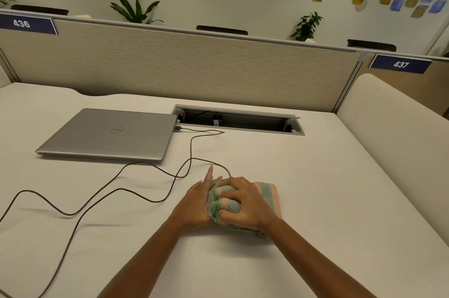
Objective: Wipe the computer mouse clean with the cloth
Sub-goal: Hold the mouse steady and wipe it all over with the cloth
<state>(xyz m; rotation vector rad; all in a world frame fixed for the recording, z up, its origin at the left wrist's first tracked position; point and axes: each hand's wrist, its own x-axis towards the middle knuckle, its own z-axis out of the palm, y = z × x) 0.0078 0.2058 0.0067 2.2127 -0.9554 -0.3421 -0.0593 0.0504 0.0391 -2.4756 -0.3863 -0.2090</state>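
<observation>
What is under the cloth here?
A rounded lump, which the right hand grips through the cloth while the left hand lies straight-fingered against its side. A cable runs in beneath the far edge. The mouse itself is fully covered.

Setting: open-plan office. You sit at a white table (315, 188) backed by a fabric partition (194, 66). On the partition's top edge: plate 436 (24, 23), plate 437 (400, 64). Before it: closed laptop (109, 133), cable hatch (238, 120). Beyond it: potted plants (136, 6).

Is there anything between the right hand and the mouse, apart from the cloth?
Nothing visible besides the cloth, which the right hand presses bunched over the mouse, hiding it. The left hand rests against the cloth's left side.
</observation>
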